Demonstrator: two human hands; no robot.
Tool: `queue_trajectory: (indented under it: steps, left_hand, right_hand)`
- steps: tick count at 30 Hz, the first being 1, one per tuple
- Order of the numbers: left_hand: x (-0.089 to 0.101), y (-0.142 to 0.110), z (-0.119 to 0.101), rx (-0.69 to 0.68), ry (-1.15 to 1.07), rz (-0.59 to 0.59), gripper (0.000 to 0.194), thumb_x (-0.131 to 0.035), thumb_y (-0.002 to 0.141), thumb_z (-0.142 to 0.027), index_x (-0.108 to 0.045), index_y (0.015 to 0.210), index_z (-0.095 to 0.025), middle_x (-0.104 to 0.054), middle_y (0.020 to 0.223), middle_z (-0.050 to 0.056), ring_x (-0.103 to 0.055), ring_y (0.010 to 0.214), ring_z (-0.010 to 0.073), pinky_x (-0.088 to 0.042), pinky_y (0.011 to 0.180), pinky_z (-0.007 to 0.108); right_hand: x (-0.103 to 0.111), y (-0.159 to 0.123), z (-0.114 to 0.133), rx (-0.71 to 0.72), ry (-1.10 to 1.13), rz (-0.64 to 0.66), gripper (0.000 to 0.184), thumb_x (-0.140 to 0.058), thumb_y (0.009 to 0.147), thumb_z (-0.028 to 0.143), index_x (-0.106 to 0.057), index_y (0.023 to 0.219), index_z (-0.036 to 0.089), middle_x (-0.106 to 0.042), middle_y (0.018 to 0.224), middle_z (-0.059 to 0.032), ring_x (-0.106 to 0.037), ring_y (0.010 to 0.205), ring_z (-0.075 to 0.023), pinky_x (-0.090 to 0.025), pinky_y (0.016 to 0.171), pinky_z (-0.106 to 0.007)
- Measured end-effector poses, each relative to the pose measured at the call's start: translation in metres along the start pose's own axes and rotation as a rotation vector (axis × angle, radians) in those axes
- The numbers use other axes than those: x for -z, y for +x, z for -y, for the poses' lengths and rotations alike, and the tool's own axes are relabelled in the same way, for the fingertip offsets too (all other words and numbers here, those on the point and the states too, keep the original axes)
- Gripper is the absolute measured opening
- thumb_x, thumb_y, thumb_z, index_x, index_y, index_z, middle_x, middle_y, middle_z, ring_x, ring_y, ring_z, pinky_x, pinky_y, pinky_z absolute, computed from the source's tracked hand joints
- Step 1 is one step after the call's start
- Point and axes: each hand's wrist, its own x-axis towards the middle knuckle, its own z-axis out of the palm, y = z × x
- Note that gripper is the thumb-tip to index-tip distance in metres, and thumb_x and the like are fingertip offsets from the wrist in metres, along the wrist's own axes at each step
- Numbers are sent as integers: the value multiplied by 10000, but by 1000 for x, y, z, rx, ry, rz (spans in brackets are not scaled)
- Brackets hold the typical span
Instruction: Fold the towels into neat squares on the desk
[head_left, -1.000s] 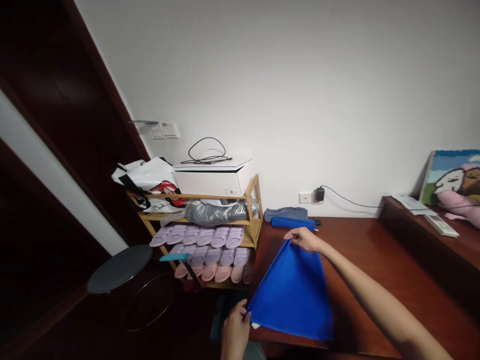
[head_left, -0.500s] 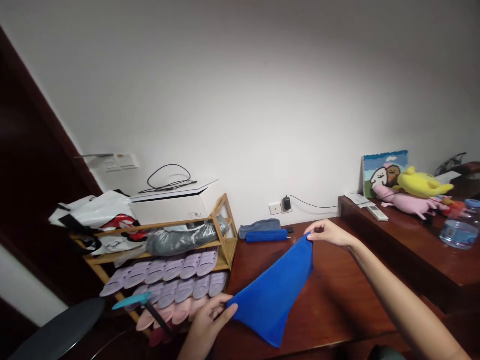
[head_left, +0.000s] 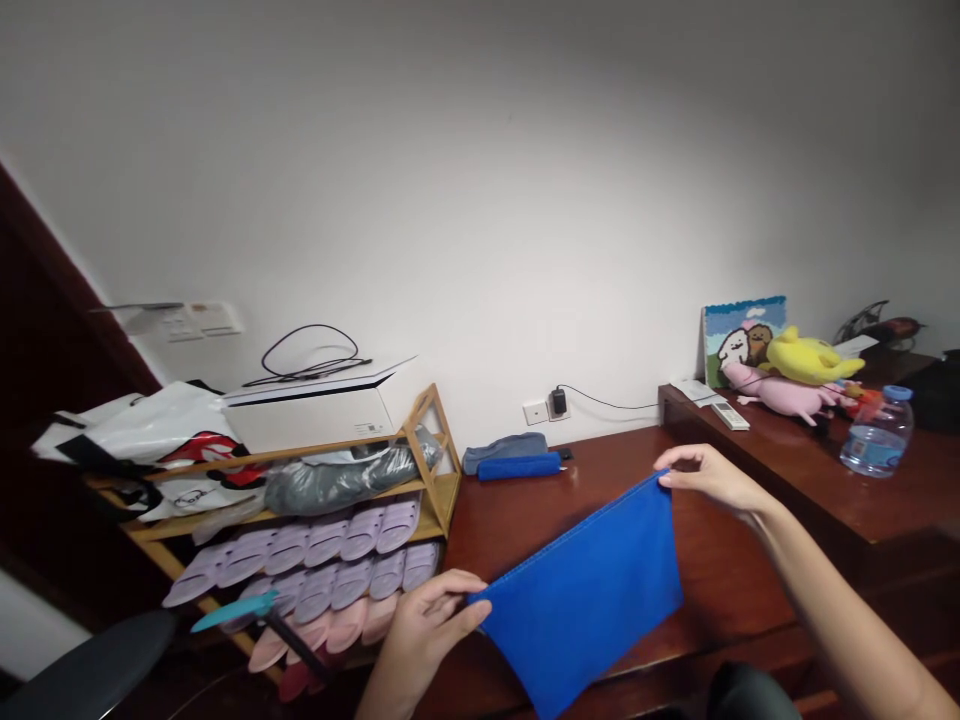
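Observation:
A blue cloth [head_left: 589,590] hangs stretched between my two hands, over the front part of the reddish-brown wooden table [head_left: 510,525]. My left hand [head_left: 431,630] pinches its upper left corner between thumb and fingers. Higher up and farther right, my right hand [head_left: 712,480] pinches the other upper corner. The top edge is taut and slants up to the right, while the lower part hangs loose. At the back of the table, a folded blue cloth [head_left: 519,466] lies in front of a folded grey-blue cloth [head_left: 504,449].
On the left stands a wooden rack [head_left: 442,500] with purple slippers [head_left: 289,550], a white box [head_left: 315,410] and a bag [head_left: 150,425]. A raised ledge on the right holds a water bottle [head_left: 876,440], plush toys [head_left: 787,385] and a remote [head_left: 730,416]. A charger [head_left: 558,401] sits in the wall socket.
My hands have moved apart, the right one going rightward. The blue cloth is now spread wider, its top edge straighter. The view has shifted slightly to the right.

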Motion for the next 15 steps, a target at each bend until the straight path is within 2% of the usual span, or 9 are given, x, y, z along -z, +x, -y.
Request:
queue_trajectory:
  steps: [3, 6, 8, 10, 12, 15]
  left_hand:
    - [-25, -4, -11, -7, -81, 106, 386, -920, 601, -528, -744, 717, -204, -767, 853, 72, -721, 812, 226, -591, 731, 297]
    - [-68, -13, -26, 15, -166, 230, 352, -922, 636, -463, -730, 760, -195, -759, 873, 62, -706, 831, 201, -555, 749, 273]
    - [-100, -18, -30, 49, -228, 293, 337, -908, 672, -432, -714, 811, -194, -749, 879, 49, -692, 821, 182, -532, 739, 258]
    - [-126, -18, -26, 96, -296, 333, 340, -890, 693, -425, -686, 839, -195, -726, 820, 26, -674, 759, 165, -513, 697, 252]
    - [-141, -13, -12, 132, -348, 321, 330, -872, 701, -406, -657, 842, -200, -696, 759, 3, -659, 716, 158, -497, 672, 251]
    - [-145, 1, 26, 135, -349, 204, 289, -839, 693, -358, -620, 812, -212, -675, 742, -7, -663, 739, 165, -500, 700, 258]
  right_hand:
    - [20, -16, -4, -24, -12, -67, 577, -920, 587, 637, -811, 917, 175, -787, 946, -112, -702, 882, -259, -565, 807, -360]
    - [46, -27, -13, -85, -8, -203, 611, -918, 604, 629, -807, 998, 176, -765, 817, -81, -669, 697, -204, -546, 627, -310]
    - [60, -25, -21, -94, 13, -307, 636, -923, 603, 623, -799, 1045, 183, -752, 786, -62, -636, 614, -174, -524, 551, -293]
    - [64, -10, -28, -45, 39, -367, 644, -927, 589, 626, -793, 1041, 186, -766, 851, -74, -672, 665, -193, -566, 603, -314]
    - [54, 17, -37, 27, 39, -376, 633, -909, 597, 637, -787, 1021, 183, -780, 942, -101, -715, 787, -237, -607, 735, -368]
    - [7, 75, -54, 60, -74, -318, 567, -810, 700, 622, -769, 1035, 166, -781, 955, -117, -723, 848, -257, -601, 847, -433]
